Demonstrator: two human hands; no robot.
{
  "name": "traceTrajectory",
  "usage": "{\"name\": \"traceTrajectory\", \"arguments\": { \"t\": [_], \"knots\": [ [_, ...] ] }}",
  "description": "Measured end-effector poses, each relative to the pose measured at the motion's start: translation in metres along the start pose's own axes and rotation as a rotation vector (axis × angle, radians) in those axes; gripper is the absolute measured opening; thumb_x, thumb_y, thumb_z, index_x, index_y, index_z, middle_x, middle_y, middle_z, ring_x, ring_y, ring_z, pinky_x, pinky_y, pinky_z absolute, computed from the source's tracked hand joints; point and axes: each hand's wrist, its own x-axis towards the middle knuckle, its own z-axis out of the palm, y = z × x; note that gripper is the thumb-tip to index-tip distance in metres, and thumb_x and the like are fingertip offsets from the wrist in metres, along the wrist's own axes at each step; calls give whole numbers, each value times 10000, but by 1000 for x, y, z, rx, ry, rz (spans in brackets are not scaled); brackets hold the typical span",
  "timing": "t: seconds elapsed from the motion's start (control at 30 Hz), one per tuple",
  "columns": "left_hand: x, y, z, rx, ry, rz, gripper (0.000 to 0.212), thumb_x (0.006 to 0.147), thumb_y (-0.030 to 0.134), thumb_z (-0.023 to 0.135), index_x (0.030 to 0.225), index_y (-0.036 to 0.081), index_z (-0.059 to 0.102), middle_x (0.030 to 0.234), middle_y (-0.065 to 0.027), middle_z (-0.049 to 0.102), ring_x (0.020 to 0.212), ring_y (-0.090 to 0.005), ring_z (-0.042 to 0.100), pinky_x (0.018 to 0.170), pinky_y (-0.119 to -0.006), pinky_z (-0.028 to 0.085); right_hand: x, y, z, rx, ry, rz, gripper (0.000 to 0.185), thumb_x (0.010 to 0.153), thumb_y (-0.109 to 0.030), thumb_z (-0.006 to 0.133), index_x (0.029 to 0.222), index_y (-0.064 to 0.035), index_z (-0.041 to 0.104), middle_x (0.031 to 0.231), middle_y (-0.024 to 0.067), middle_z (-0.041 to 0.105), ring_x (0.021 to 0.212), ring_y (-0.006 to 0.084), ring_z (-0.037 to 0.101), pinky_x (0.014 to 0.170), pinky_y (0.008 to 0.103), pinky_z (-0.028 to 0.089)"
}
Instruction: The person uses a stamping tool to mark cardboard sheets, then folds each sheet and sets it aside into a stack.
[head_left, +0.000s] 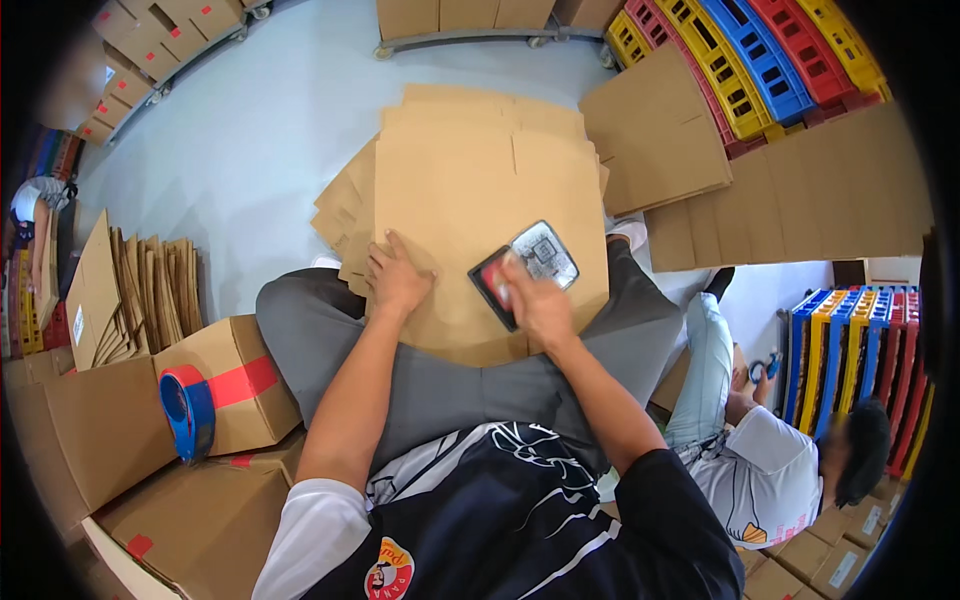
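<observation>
A stack of flat cardboard sheets (457, 195) lies across my lap, some with slits cut in them. My left hand (397, 274) rests on the stack's left side, fingers spread and flat, holding nothing. In my right hand (536, 300) is a small red object, seemingly a hand stamp (496, 283), blurred and partly hidden by my fingers. It is over the dark tray of an ink pad (480, 276), which lies on the stack's right side. The pad's hinged lid (546, 253) is turned back, its silvery inside smudged with dark marks.
At left, a tape dispenser (187, 412) sits against a cardboard box (232, 375), near upright folded cardboard (157, 289). More flat cardboard (660, 135) leans at right before coloured plastic crates (750, 67). A co-worker (765, 472) sits close on my right; another person (45, 202) bends far left.
</observation>
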Motion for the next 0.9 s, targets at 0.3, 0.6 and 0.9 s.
{"name": "traceTrajectory", "arguments": {
  "t": [0.3,0.6,0.9],
  "knots": [
    [2,-4,-7,-132,45,-21,1009,830,384,777,1588,61,195,1601,-298,96,1482,-490,153,1161,-674,184,24,18,-17,2067,-233,621,233,1053,-214,496,1096,-24,625,664,41,585,512,136,508,514,287,390],
    [-20,21,-26,-312,361,378,578,890,221,713,1420,103,516,1566,-234,226,1398,-466,340,1109,-532,362,22,-13,-42,2124,-260,503,253,1087,-193,415,1075,-49,622,688,-5,540,529,74,412,524,252,331],
    [-27,20,-49,-751,84,664,363,874,186,722,1223,95,677,1158,-136,640,1175,-343,568,1029,-465,419,50,-43,-53,445,-175,92,230,948,-201,648,1112,-62,729,786,129,663,728,276,660,670,408,517]
  ]
}}
